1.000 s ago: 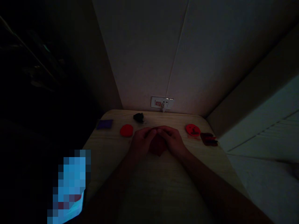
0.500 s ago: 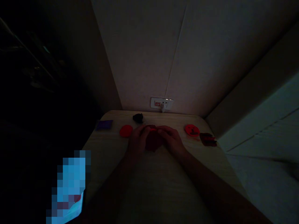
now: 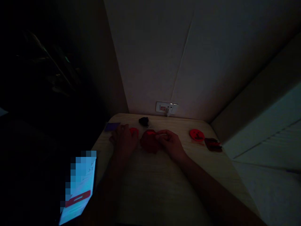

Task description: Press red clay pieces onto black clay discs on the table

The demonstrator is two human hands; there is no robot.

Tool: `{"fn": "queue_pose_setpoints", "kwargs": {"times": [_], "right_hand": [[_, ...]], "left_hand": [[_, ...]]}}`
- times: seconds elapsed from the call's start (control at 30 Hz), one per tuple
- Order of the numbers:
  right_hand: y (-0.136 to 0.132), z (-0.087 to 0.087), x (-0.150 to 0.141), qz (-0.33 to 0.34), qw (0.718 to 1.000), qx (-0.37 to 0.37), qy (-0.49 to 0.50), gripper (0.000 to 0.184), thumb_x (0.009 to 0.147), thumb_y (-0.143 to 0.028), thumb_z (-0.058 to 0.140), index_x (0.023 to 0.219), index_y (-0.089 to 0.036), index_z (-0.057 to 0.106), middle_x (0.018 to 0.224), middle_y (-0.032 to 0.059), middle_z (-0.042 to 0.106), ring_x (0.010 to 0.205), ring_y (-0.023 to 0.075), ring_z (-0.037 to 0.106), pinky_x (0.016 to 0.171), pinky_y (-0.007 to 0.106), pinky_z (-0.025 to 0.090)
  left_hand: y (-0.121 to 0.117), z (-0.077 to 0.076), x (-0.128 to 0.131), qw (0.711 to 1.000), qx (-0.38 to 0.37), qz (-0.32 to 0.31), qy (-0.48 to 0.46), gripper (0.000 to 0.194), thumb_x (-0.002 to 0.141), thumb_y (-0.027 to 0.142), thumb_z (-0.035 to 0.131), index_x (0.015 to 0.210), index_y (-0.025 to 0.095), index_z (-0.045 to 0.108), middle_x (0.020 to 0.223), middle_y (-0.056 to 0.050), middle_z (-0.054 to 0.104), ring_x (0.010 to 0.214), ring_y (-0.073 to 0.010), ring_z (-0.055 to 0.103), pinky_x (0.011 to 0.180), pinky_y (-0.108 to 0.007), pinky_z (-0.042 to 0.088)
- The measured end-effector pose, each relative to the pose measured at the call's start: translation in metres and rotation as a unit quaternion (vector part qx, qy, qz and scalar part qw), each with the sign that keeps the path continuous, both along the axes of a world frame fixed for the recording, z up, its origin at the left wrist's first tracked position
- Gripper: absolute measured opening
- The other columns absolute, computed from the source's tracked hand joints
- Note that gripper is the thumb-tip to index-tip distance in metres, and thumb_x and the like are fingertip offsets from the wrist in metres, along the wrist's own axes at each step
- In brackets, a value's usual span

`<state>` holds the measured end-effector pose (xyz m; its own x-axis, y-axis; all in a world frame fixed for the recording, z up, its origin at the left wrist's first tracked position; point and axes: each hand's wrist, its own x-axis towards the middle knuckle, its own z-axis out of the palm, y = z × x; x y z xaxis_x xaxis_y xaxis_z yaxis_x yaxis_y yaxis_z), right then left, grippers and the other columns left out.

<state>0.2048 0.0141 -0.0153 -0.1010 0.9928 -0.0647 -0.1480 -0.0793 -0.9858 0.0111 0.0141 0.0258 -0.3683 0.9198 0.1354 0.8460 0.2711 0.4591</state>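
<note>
The room is dim. On the wooden tabletop lies a dark red, soft-looking pouch or piece of cloth (image 3: pixel 150 145) with a brighter red patch at its upper edge. My right hand (image 3: pixel 173 143) pinches its right side between thumb and fingers. My left hand (image 3: pixel 124 138) is over the left part of a flat, bright red disc (image 3: pixel 134 131), fingers bent and apart, the thumb by the disc. Whether it grips the disc I cannot see clearly. Close to the left fingertips is a small purple packet (image 3: pixel 112 126).
A small black object (image 3: pixel 144 121) lies near the wall, below a socket plate (image 3: pixel 166 108) with a plug. At right are a red disc with dark marks (image 3: pixel 197 135) and a dark red item with strips (image 3: pixel 213 144). A lit phone (image 3: pixel 80 194) is at lower left.
My left hand has let go of the dark red pouch and moved left onto the red disc. The right hand still holds the pouch. The view has shifted slightly.
</note>
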Motion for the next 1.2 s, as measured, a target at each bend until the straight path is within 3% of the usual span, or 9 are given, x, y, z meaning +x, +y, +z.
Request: {"fn": "queue_pose_setpoints", "kwargs": {"times": [0.17,0.3,0.43,0.53,0.7,0.83,1.0,1.1,1.2], "right_hand": [[-0.003,0.000,-0.010,0.018,0.998,0.017,-0.061,0.034,0.074,-0.043,0.080,0.095,-0.019,0.069,0.066,-0.0001,0.071,0.052,0.0136,0.059,0.048,0.024,0.043],[-0.001,-0.002,-0.009,0.028,0.997,0.030,-0.061,0.031,0.076,-0.040,0.076,0.097,-0.018,0.071,0.065,-0.0001,0.071,0.051,0.0136,0.060,0.049,0.025,0.045],[0.002,-0.004,-0.007,0.041,0.997,0.037,-0.054,0.031,0.078,-0.037,0.071,0.102,-0.016,0.073,0.064,-0.0010,0.070,0.052,0.0136,0.060,0.050,0.025,0.046],[0.004,-0.006,-0.006,0.046,0.995,0.047,-0.078,0.035,0.078,-0.035,0.071,0.107,-0.016,0.073,0.072,0.0018,0.075,0.056,0.0150,0.064,0.053,0.027,0.051],[0.000,-0.008,-0.006,0.005,0.981,0.107,-0.162,0.032,0.081,-0.035,0.074,0.109,-0.020,0.076,0.098,0.0082,0.080,0.068,0.0191,0.071,0.061,0.031,0.057],[-0.002,-0.006,-0.003,-0.017,0.971,0.132,-0.197,0.036,0.091,-0.044,0.066,0.117,-0.022,0.076,0.102,0.0091,0.080,0.077,0.0231,0.073,0.065,0.033,0.057],[-0.002,0.006,0.008,-0.057,0.955,0.173,-0.235,0.035,0.098,-0.043,0.054,0.112,-0.022,0.078,0.109,0.0086,0.079,0.096,0.0266,0.073,0.086,0.038,0.055],[-0.004,0.012,0.014,-0.074,0.952,0.192,-0.226,0.034,0.099,-0.045,0.052,0.103,-0.022,0.077,0.103,0.0086,0.079,0.095,0.0260,0.071,0.084,0.037,0.053],[-0.007,0.015,0.015,-0.044,0.963,0.189,-0.189,0.033,0.095,-0.049,0.060,0.107,-0.022,0.074,0.096,0.0074,0.077,0.078,0.0219,0.068,0.069,0.032,0.052]], "left_hand": [[0.005,-0.019,-0.004,0.998,-0.036,-0.025,0.035,0.047,0.089,0.041,0.053,0.124,0.013,0.065,0.137,-0.026,0.057,0.126,-0.0482,0.051,0.101,-0.065,0.041],[0.015,-0.024,-0.011,0.994,0.038,-0.028,-0.100,0.038,0.077,0.033,0.066,0.111,0.017,0.068,0.116,-0.021,0.068,0.113,-0.0410,0.062,0.097,-0.056,0.047],[0.018,-0.016,-0.010,0.929,0.187,-0.026,-0.317,0.023,0.080,0.035,0.065,0.096,0.018,0.068,0.097,-0.010,0.071,0.093,-0.0263,0.067,0.087,-0.038,0.054],[0.017,-0.012,-0.003,0.869,0.241,-0.011,-0.433,0.029,0.081,0.042,0.069,0.097,0.018,0.066,0.095,-0.008,0.070,0.085,-0.0200,0.066,0.077,-0.031,0.056],[0.016,-0.015,0.013,0.789,0.182,-0.068,-0.583,0.041,0.075,0.042,0.076,0.105,0.018,0.063,0.099,-0.005,0.069,0.080,-0.0164,0.068,0.064,-0.027,0.058],[0.011,-0.015,0.024,0.770,0.112,-0.106,-0.620,0.046,0.067,0.038,0.084,0.102,0.015,0.064,0.092,-0.004,0.070,0.073,-0.0156,0.067,0.058,-0.025,0.056],[0.005,-0.016,0.036,0.736,0.041,-0.157,-0.657,0.040,0.065,0.033,0.086,0.097,0.015,0.069,0.088,-0.004,0.073,0.072,-0.0157,0.068,0.058,-0.024,0.056],[0.001,-0.015,0.040,0.740,0.022,-0.180,-0.648,0.040,0.069,0.035,0.085,0.101,0.016,0.069,0.088,-0.003,0.073,0.068,-0.0151,0.068,0.057,-0.025,0.057],[-0.004,-0.011,0.041,0.772,0.001,-0.191,-0.606,0.042,0.073,0.039,0.082,0.105,0.017,0.069,0.086,-0.004,0.073,0.060,-0.0149,0.065,0.051,-0.026,0.054]]}}
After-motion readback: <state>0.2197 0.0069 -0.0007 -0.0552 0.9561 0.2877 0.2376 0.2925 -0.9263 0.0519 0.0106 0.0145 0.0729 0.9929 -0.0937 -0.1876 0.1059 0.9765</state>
